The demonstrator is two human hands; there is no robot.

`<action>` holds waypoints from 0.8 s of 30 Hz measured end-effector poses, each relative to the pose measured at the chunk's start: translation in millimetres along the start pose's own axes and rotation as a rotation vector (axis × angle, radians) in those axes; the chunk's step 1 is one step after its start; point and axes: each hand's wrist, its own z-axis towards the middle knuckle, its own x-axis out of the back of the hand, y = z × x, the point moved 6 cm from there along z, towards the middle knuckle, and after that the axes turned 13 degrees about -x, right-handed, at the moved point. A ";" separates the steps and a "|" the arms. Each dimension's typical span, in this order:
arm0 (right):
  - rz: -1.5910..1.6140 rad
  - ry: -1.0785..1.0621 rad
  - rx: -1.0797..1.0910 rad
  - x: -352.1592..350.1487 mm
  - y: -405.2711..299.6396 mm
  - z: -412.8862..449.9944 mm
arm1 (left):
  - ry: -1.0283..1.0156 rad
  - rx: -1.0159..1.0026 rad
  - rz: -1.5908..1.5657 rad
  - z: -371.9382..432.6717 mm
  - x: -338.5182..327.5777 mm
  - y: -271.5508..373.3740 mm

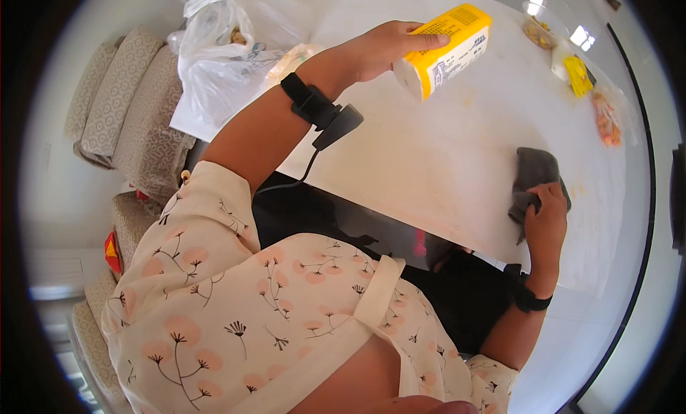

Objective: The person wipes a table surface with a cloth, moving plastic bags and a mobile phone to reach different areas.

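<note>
My left hand (pixel 394 46) grips one end of a yellow and white box-shaped pack (pixel 455 44), raised at the top centre. The pack is tilted and bears writing; its pale end faces the table. My thumb lies on the yellow side, and the other fingers are mostly hidden. At the right, my right hand (pixel 546 215) is closed on a crumpled dark grey cloth (pixel 536 167), which lies on the white table covering (pixel 418 146). Faint yellowish smudges mark the covering near the cloth and in the middle.
White plastic bags (pixel 214 54) lie at the table's upper left. Along the far right are a clear tub with yellowish pieces (pixel 540 32), a yellow packet (pixel 578 76) and a clear bag of orange-pink items (pixel 606 119). A patterned sofa (pixel 144 103) stands at the left.
</note>
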 end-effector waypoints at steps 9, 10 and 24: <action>0.012 0.011 0.013 -7.2 3.3 2.1 | 0.334 -0.088 0.418 -1.1 77.6 -29.0; 0.018 0.009 0.013 -7.5 1.9 1.6 | 0.340 -0.082 0.419 1.5 91.6 -36.5; 0.018 0.048 0.026 -3.1 -0.9 5.9 | 0.439 0.066 1.536 43.5 258.8 -140.2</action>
